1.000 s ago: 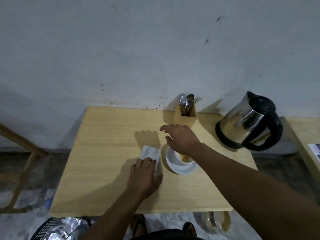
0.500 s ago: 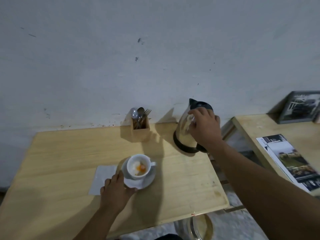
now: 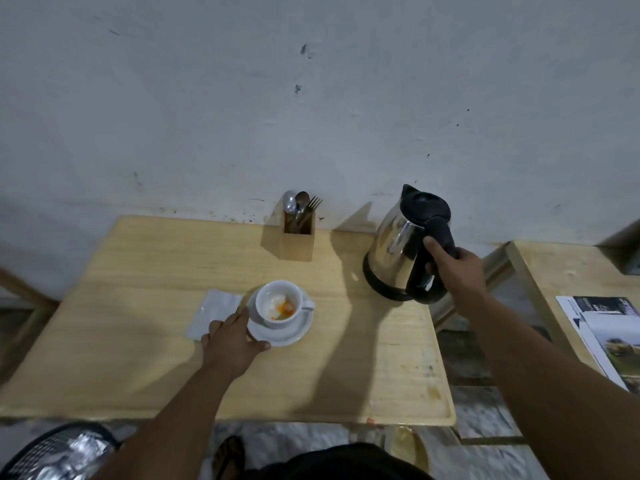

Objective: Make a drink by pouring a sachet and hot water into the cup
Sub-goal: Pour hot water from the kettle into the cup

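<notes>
A white cup (image 3: 279, 304) holding white and orange powder stands on a white saucer (image 3: 296, 333) in the middle of the wooden table (image 3: 138, 306). My left hand (image 3: 232, 342) rests on the table with fingers touching the saucer's left rim. A flat white sachet (image 3: 214, 311) lies just left of the saucer, partly under my fingers. At the table's back right stands a steel kettle (image 3: 398, 247) with a black lid and handle. My right hand (image 3: 453, 268) is closed around that handle.
A wooden cutlery holder (image 3: 298, 237) with spoons and a fork stands against the wall, between cup and kettle. A second wooden table (image 3: 554, 271) with a magazine (image 3: 606, 334) is at the right. A dark basket (image 3: 59, 452) sits on the floor at lower left.
My right hand went from above the cup to the kettle and now grips its handle. My left hand shifted from the sachet to the saucer's rim. The camera view turned right.
</notes>
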